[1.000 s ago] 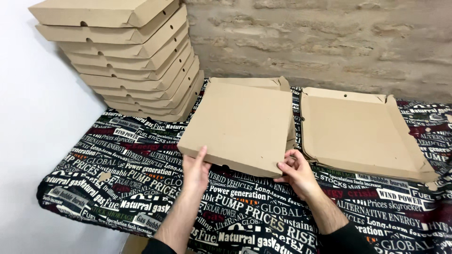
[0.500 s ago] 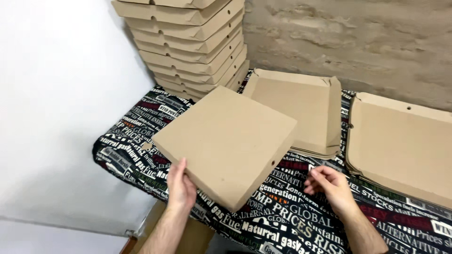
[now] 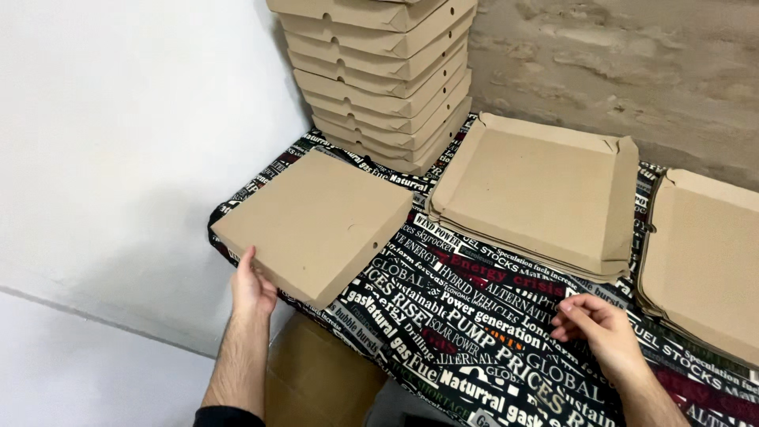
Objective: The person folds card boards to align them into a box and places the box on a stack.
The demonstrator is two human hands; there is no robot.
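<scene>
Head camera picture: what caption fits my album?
Left hand holds a closed square brown cardboard box near a tall stack of boxes; right hand empty.

A bare strip of the printed tablecloth (image 3: 474, 332) runs along the table's front edge, open between the closed box (image 3: 316, 221) at the left front corner and the flat stacks (image 3: 538, 190); the tall pile of boxes (image 3: 387, 79) blocks the back left corner against the wall (image 3: 118, 158)
</scene>
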